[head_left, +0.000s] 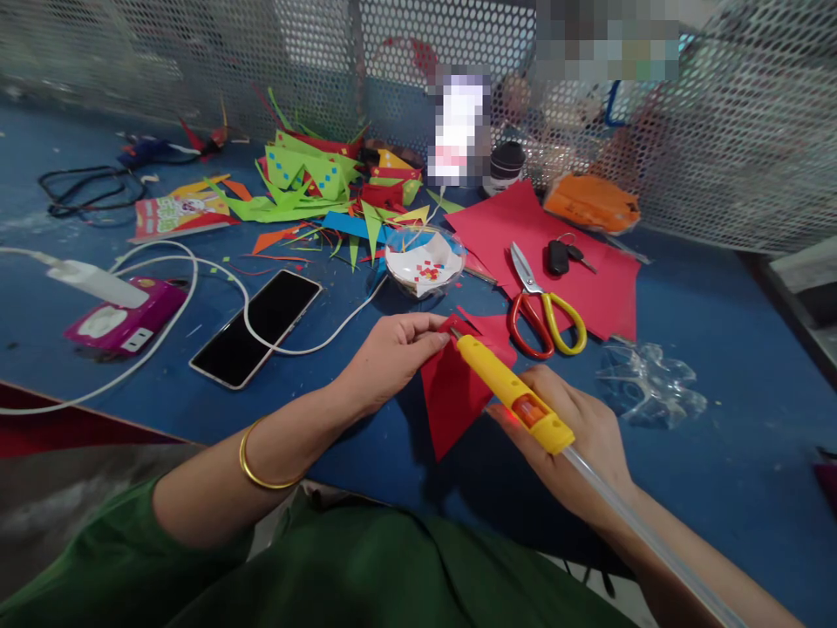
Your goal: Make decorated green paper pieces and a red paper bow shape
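Observation:
My left hand (pixel 396 358) pinches the top edge of a folded red paper piece (pixel 451 397), whose lower corner points down toward me. In my right hand (pixel 575 436) is a yellow glue gun (pixel 500 375) with a clear glue stick (pixel 647 528) running out of its back. Its nozzle meets the paper, or nearly so, beside my left fingertips. A red glow shows near my right fingers. Just beyond the hands stands a clear bowl (pixel 425 262) lined with white paper and holding small red bits.
Scissors (pixel 533 301) and keys (pixel 566 256) lie on red sheets (pixel 588 301) at right, near crumpled clear plastic (pixel 654 384). A black-screened phone (pixel 256 330), white cable (pixel 340 336) and purple power strip (pixel 131 318) are at left. Green paper shapes (pixel 310 170) and scraps lie behind.

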### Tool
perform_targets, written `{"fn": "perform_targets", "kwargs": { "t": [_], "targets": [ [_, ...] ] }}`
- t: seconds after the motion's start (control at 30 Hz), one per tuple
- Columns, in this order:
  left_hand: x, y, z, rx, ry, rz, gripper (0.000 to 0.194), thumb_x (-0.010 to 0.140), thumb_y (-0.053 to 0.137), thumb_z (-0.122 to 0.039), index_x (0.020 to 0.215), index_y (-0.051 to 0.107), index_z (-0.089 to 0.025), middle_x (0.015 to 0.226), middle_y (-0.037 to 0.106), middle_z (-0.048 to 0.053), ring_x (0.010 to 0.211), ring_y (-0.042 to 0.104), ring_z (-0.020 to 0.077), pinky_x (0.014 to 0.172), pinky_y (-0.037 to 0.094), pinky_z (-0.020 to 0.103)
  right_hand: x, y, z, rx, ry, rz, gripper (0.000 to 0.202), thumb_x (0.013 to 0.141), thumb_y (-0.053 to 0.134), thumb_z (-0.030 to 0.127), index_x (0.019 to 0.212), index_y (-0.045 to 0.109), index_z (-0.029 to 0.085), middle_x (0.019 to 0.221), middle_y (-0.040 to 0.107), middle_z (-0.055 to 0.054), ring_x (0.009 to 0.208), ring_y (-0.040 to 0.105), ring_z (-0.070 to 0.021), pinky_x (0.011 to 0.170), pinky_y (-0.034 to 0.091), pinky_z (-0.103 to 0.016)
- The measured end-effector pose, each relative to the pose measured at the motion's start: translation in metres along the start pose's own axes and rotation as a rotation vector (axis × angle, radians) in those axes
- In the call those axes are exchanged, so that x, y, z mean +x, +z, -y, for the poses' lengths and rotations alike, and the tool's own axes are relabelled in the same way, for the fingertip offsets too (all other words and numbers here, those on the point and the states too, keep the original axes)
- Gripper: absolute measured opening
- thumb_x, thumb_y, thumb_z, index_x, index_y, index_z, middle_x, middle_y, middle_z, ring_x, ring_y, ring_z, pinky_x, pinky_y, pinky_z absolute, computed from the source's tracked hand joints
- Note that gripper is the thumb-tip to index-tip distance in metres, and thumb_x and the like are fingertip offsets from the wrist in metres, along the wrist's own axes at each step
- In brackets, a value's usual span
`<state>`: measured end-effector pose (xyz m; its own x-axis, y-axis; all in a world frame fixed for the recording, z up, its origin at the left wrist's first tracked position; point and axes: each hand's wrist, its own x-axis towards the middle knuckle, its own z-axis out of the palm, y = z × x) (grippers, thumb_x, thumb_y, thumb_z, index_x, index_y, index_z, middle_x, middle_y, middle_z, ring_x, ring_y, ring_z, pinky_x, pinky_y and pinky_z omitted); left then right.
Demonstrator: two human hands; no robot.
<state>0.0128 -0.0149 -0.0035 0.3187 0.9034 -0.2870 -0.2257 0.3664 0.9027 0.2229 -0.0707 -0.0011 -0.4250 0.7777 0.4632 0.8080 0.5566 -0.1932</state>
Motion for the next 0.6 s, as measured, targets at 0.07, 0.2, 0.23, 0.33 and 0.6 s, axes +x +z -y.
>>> {"fn": "perform_targets", "kwargs": {
  "t": [0.07,0.2,0.23,0.33,0.6],
  "targets": [
    [0.0,0.0,0.0,0.018,-0.003,-0.01,0.019,0.083,0.069,-0.02,0.099,0.077,-0.015,0.085,0.079,0.004,0.078,0.071,0.0143,0.079,0.055,0.027,0.001,-0.001,0.001,0.023,0.005,-0.001,0.027,0.101,0.048,0.043,0.085,0.05,0.022,0.066,0.059,0.002,0.05,0.057,-0.0117,0.047,0.038,-0.024],
    [0.001,-0.001,0.002,0.049,0.007,-0.029,0.019,0.083,0.067,-0.019,0.099,0.077,-0.016,0.083,0.078,0.003,0.073,0.069,0.0129,0.072,0.054,0.025,-0.002,-0.003,0.001,0.103,0.043,-0.023,0.021,0.099,0.052,0.039,0.086,0.05,0.023,0.069,0.059,0.002,0.052,0.057,-0.0118,0.049,0.039,-0.025],
    [0.001,-0.001,0.002,0.05,0.007,-0.027,0.02,0.084,0.067,-0.019,0.1,0.077,-0.016,0.083,0.078,0.003,0.072,0.069,0.0126,0.072,0.054,0.025,-0.004,-0.004,0.0,0.13,0.063,-0.04,0.02,0.099,0.052,0.038,0.086,0.051,0.023,0.069,0.059,0.002,0.052,0.058,-0.0121,0.049,0.039,-0.025],
    [0.002,-0.001,0.002,0.046,0.005,-0.023,0.022,0.084,0.067,-0.019,0.103,0.076,-0.015,0.084,0.078,0.003,0.073,0.069,0.0123,0.074,0.054,0.025,-0.008,-0.003,-0.004,0.175,0.149,-0.092,0.019,0.098,0.053,0.04,0.089,0.053,0.024,0.069,0.06,0.001,0.054,0.057,-0.0144,0.05,0.04,-0.027],
    [0.002,-0.004,0.001,0.068,0.024,-0.02,0.021,0.082,0.071,-0.023,0.101,0.077,-0.016,0.09,0.08,0.004,0.074,0.07,0.0119,0.072,0.053,0.023,0.002,-0.016,-0.032,0.041,0.506,-0.029,0.034,0.095,0.046,0.055,0.097,0.058,0.023,0.083,0.064,-0.008,0.069,0.059,-0.0242,0.059,0.039,-0.035]
  ]
}}
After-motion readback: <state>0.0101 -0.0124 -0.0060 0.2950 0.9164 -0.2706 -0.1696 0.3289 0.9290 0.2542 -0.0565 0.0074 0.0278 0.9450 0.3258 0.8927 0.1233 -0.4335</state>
